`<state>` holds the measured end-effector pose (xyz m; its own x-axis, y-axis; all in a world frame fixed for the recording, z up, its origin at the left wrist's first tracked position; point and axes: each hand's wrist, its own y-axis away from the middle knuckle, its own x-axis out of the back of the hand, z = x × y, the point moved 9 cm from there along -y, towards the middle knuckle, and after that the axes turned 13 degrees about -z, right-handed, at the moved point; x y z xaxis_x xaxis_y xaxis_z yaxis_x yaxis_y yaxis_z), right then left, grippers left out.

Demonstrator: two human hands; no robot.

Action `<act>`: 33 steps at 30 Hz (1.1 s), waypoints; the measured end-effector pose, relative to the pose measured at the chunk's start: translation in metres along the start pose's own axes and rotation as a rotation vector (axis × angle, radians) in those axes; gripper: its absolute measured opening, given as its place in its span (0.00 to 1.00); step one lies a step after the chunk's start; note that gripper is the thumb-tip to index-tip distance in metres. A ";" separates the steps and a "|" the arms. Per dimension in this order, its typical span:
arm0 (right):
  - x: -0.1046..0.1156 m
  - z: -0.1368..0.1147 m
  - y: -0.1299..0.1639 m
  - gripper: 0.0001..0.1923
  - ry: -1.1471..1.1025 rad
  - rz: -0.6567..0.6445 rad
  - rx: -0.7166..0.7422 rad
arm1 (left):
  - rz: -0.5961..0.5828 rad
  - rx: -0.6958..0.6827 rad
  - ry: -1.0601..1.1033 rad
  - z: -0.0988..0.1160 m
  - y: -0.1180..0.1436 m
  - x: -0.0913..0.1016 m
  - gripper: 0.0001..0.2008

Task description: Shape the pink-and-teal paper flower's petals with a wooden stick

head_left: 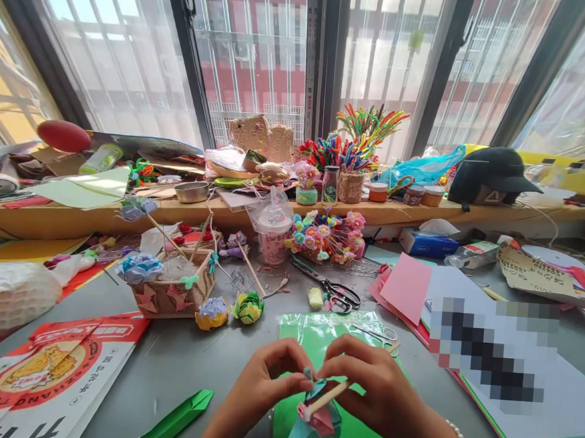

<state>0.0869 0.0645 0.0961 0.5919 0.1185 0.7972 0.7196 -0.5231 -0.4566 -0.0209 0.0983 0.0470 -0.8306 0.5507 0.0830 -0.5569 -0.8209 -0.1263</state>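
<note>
A cluttered gray table (177, 354) faces bright windows (257, 50).

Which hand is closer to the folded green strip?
Left. The left hand is just to the right of the strip; the right hand is farther right, past the left one.

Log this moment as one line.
left hand: pinching blue-and-pink folded-paper flower | right hand: holding pale straight stick at flower | beneath: flat green sheet
</note>
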 end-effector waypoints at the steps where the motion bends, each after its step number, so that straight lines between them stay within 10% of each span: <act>1: 0.002 -0.001 0.000 0.06 0.008 0.019 0.010 | 0.036 0.026 0.018 -0.003 0.000 0.001 0.15; 11: 0.016 -0.028 0.012 0.12 0.300 0.284 0.118 | 0.262 -0.065 0.116 -0.012 0.003 0.010 0.16; 28: 0.017 -0.042 0.004 0.22 0.374 0.162 0.183 | 0.339 -0.079 0.189 -0.016 0.008 0.004 0.09; 33: 0.016 -0.028 0.005 0.14 0.357 0.199 0.147 | 0.428 -0.254 -0.173 0.017 0.019 0.012 0.03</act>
<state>0.0901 0.0398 0.1178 0.5806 -0.2852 0.7626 0.6635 -0.3772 -0.6461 -0.0414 0.0868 0.0622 -0.9837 0.1232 0.1309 -0.1674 -0.8928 -0.4182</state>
